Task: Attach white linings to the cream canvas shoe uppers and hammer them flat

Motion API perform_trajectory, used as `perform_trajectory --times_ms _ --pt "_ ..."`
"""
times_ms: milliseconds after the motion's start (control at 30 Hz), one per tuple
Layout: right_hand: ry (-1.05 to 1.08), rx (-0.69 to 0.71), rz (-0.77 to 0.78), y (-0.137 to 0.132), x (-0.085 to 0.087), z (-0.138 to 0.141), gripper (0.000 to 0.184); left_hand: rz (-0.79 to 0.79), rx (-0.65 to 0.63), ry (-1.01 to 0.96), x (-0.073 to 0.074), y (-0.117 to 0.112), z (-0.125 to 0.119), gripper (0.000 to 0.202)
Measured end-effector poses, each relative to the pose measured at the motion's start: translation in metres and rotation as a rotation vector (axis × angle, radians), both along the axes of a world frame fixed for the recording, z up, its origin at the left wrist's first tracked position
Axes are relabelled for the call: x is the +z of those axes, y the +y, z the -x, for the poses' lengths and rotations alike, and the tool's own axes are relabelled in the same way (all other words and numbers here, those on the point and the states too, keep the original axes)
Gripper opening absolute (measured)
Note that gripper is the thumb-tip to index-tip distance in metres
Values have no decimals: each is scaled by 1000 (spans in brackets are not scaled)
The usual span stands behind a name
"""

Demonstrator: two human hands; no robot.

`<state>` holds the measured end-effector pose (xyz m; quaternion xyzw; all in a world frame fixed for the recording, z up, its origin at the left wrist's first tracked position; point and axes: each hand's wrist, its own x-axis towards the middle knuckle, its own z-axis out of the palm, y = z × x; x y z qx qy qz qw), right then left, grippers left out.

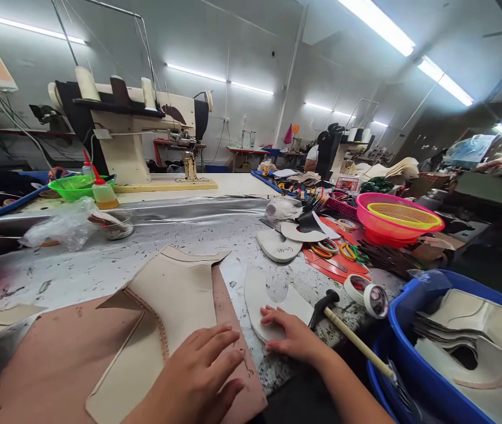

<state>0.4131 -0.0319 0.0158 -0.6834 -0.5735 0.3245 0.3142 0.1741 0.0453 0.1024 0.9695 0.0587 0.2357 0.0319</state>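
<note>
A stitched beige leather piece lies in front of me on a pinkish-brown board. My left hand is over its lower right part, fingers apart and slightly bent; whether it touches the leather is unclear. Nothing shows in its grasp. My right hand rests with spread fingers on a white curved pattern piece to the right of the board. Just beyond that hand lies a hammer, its black head near the white piece and its pale wooden handle reaching toward the blue tub.
A blue tub of leather pieces stands at right. Scissors, tape rolls and a pink basket crowd the right side. A sewing machine stands at the back left, near a glue bottle. One person sits farther back.
</note>
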Motion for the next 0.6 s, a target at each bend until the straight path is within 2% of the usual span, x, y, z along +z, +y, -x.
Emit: perform_trajectory --times_ms 133,233,400,467,600 --pt "135 -16 26 0 -1 -8 47 115 -13 279 -4 3 -29 15" --pt "218 -30 8 0 -3 -12 47 131 -11 415 -9 9 -43 12" --pt "391 -123 -78 0 -7 -14 22 129 -5 561 -16 12 -59 12" --pt "410 -187 -123 2 -10 -12 27 166 -19 585 -22 11 -67 24" --pt "401 -334 -208 13 -14 -3 32 231 -33 677 -36 6 -83 68"
